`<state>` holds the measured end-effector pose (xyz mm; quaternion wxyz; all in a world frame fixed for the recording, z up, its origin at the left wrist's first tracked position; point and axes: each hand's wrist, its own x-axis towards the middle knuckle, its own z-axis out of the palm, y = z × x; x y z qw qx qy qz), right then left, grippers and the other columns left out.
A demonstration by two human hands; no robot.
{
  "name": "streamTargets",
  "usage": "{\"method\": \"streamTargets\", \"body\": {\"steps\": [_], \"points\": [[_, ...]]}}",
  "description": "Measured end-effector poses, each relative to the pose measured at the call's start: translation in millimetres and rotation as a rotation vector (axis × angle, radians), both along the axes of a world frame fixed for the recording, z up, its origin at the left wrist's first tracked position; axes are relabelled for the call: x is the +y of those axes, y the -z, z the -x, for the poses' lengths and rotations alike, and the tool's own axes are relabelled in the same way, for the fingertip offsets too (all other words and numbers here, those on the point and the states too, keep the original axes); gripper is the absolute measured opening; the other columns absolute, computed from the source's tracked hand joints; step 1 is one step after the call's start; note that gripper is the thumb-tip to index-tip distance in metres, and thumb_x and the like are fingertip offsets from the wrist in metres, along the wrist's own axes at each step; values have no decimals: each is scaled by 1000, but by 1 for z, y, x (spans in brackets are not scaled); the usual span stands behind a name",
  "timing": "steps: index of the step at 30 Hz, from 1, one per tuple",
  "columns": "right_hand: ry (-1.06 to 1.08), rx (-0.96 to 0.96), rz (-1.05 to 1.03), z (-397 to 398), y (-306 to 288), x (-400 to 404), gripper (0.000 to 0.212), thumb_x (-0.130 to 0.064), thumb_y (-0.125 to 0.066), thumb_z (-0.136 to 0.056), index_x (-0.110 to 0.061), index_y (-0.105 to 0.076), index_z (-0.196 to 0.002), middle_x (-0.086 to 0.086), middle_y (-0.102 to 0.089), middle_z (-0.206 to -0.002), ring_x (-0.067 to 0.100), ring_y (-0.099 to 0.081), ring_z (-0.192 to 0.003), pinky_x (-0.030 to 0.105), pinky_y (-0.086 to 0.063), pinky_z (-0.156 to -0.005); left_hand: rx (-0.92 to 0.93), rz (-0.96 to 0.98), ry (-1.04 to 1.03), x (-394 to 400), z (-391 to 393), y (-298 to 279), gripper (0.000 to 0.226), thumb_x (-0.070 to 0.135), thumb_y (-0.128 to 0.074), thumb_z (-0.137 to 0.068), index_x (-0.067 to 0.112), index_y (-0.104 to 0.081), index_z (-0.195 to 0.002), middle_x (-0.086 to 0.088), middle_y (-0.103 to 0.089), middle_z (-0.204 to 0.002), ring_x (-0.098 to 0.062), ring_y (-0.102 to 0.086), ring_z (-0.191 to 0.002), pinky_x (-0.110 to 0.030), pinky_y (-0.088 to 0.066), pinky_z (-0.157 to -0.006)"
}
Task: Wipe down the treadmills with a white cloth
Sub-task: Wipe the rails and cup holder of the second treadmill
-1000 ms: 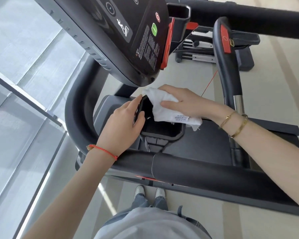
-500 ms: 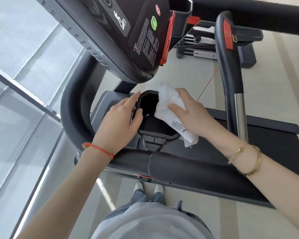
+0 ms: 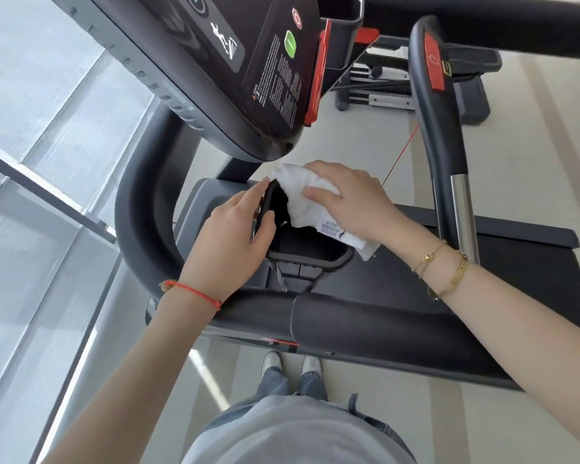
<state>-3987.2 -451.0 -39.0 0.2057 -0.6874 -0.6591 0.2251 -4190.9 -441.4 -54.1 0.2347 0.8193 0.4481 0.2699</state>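
A black treadmill fills the view, its console point(image 3: 235, 72) tilted overhead and a thick black handrail point(image 3: 365, 316) crossing in front of me. Below the console sits a black cup-holder tray point(image 3: 307, 257). My left hand point(image 3: 235, 239) grips the tray's left rim, thumb inside. My right hand point(image 3: 352, 200) holds a crumpled white cloth point(image 3: 302, 195) with a printed label and presses it against the tray's far inner side. The tray's far rim is hidden under the cloth.
An upright grip point(image 3: 441, 139) with a red pad and a chrome section stands to the right. The treadmill belt point(image 3: 523, 272) lies behind it. A glass wall point(image 3: 37, 195) runs along the left. More gym equipment point(image 3: 382, 88) stands on the pale floor beyond.
My right hand has slid the cloth up from the tray's right side toward its far upper edge. The left hand keeps its grip on the rim.
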Motion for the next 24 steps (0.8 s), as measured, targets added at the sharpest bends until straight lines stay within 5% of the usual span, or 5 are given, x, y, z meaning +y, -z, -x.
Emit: {"method": "streamTargets", "body": {"steps": [4, 9, 14, 18, 24], "points": [[183, 259, 101, 3, 1, -31, 40, -34, -44, -101, -32, -35, -140, 1, -50, -122, 19, -51, -103, 30, -36, -78, -10, 21, -6, 1, 0, 0, 48, 23, -52, -97, 18, -46, -144, 0, -64, -103, -19, -64, -86, -37, -54, -85], [306, 545, 169, 17, 1, -59, 60, -30, -46, -101, -30, -10, -148, 1, -41, -141, 21, -47, -122, 42, -42, -104, 1, 26, -1, 1, 1, 0, 49, 24, -51, -97, 18, -45, -145, -3, -65, -104, -19, -64, -85, -38, -54, -84], [282, 398, 194, 8, -4, -32, 37, -32, -46, -101, -22, -33, -134, 3, -59, -108, 12, -58, -88, 27, -45, -67, -5, 23, -3, 1, 0, -1, 49, 24, -51, -98, 17, -44, -146, -3, -65, -104, -19, -64, -86, -36, -54, -84], [224, 377, 206, 1, -10, -18, 27, -33, -49, -100, -23, -46, -125, 6, -62, -107, 23, -61, -96, 36, -49, -82, -14, 22, -5, 2, 1, 0, 49, 23, -52, -97, 17, -45, -146, -5, -65, -103, -20, -64, -87, -39, -54, -85], [377, 647, 174, 30, 1, -66, 62, -29, -48, -101, -32, -8, -148, 1, -44, -139, 20, -49, -122, 44, -43, -105, -3, 19, -4, 3, 0, 2, 49, 23, -52, -97, 18, -44, -145, -4, -65, -107, -22, -64, -90, -41, -54, -87]]}}
